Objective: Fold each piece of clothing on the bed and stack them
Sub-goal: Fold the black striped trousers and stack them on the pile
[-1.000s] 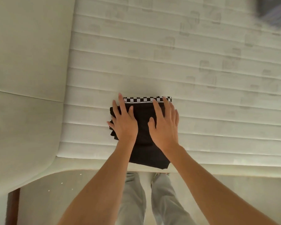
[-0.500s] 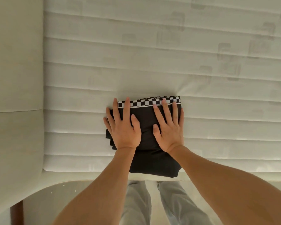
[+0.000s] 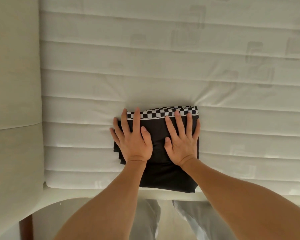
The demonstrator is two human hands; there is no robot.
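Note:
A folded black garment (image 3: 158, 134) with a black-and-white checkered band (image 3: 160, 113) along its far edge lies on the white quilted mattress (image 3: 163, 66), close to the near edge. My left hand (image 3: 132, 137) presses flat on the garment's left half, fingers spread and straight. On the right half my right hand (image 3: 182, 141) lies flat the same way, fingertips reaching the checkered band. The mattress dents around the garment. My forearms hide part of the garment's near end.
A cream upholstered bed frame panel (image 3: 14, 84) runs along the left side. The frame's rounded rim (image 3: 87, 193) borders the near mattress edge. Below it I see the floor, a dark wooden leg (image 3: 25, 229) and my grey trouser legs (image 3: 145, 220).
Both hands stay flat on the folded black garment and have spread slightly wider apart. The view has shifted closer; the dark clothing at the far right is out of frame now.

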